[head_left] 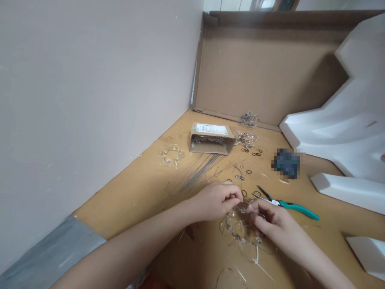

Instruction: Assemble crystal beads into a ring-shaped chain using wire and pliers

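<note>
Evidently, the head view shows close finger work on a beaded wire piece [237, 237], which lies at the near side of the surface [126, 190], between and below the two hands. The left hand [214, 202] has its thumb and forefinger pinched together on a fine strand at the piece's upper edge, while the right hand [275, 222] grips the same piece at its right side with bent fingers. The step in hand looks like working one strand near a bead; the next move would call for a steady right grip and a light, exact left pinch, with the loose ends kept from snagging.

Pliers [300, 209] lie just right of the right hand. Farther off are loose wires [200, 174], dark rings [249, 172], an open small box [212, 129] with clear beads inside, a second beaded ring [171, 155] to its left and a wire tangle [247, 139] to its right.

The fingers hide the contact points, so whether the strand passes through a bead cannot be told. The pixelated item [287, 163] at right is unreadable, the box's depth is dark, and a wire loop is cut off at the near edge.
</note>
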`<state>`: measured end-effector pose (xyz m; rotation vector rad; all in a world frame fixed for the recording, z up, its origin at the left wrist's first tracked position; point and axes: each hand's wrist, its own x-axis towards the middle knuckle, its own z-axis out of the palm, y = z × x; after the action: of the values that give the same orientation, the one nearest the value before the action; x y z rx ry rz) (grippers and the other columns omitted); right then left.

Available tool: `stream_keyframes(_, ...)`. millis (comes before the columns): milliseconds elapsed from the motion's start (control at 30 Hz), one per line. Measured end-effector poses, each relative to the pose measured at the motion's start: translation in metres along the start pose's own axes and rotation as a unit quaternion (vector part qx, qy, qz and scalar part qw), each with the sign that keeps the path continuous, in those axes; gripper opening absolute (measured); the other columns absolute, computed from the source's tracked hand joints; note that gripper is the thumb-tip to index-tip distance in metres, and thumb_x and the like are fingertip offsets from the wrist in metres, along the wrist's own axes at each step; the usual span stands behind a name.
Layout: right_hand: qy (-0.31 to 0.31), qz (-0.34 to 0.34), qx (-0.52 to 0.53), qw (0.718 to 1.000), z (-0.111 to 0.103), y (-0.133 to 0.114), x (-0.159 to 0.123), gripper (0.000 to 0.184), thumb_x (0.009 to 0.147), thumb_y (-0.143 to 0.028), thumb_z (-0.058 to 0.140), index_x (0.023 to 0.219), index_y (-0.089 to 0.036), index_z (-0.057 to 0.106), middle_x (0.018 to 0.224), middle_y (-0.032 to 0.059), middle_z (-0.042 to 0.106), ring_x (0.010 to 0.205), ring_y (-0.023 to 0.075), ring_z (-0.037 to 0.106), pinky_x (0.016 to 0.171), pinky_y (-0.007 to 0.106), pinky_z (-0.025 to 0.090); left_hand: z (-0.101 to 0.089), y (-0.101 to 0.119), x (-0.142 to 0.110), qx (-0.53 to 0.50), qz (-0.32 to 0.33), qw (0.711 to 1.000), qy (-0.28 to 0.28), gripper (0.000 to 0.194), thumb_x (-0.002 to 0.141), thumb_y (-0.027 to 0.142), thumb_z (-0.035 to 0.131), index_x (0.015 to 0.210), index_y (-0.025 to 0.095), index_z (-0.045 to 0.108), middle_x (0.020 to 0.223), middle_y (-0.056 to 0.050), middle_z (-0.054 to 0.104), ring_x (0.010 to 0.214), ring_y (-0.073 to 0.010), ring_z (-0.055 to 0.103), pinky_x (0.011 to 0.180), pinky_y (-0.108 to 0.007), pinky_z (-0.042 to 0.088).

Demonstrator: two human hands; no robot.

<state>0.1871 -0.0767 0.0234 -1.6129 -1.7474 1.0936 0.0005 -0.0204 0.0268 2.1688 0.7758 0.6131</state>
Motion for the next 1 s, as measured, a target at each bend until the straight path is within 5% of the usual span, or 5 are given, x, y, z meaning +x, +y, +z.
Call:
stream_keyframes(633, -0.024, 0.031, 0.052, 0.998, -0.0003, 0.0022, -0.0006, 0.003, 0.068, -0.023, 0.049, 0.070, -0.022, 0.050, 0.058, -0.0054, 0.047, 0.050, 0.0116, 0.049, 0.053, 0.026, 0.041, -0.0020, -0.0071, 0.0009, -0.072, 0.001, 0.997, -0.022, 0.012, 0.082, 0.016, 0.050, 0.086, 0.019, 0.062, 0.075, 0.001, 0.060, 0.072, -0.0111, 0.055, 0.067, -0.022, 0.043)
stream_keyframes(1000, -0.028, 0.028, 0.031, 0.999, -0.0014, 0.0014, -0.0015, 0.003, 0.069, -0.025, 0.048, 0.071, -0.022, 0.048, 0.057, -0.0058, 0.047, 0.051, 0.0124, 0.051, 0.055, 0.027, 0.040, 0.0023, -0.0058, 0.0028, -0.228, -0.120, 0.964, -0.058, 0.008, 0.079, 0.013, 0.051, 0.082, 0.015, 0.058, 0.067, 0.002, 0.057, 0.059, -0.0077, 0.055, 0.052, -0.018, 0.045)
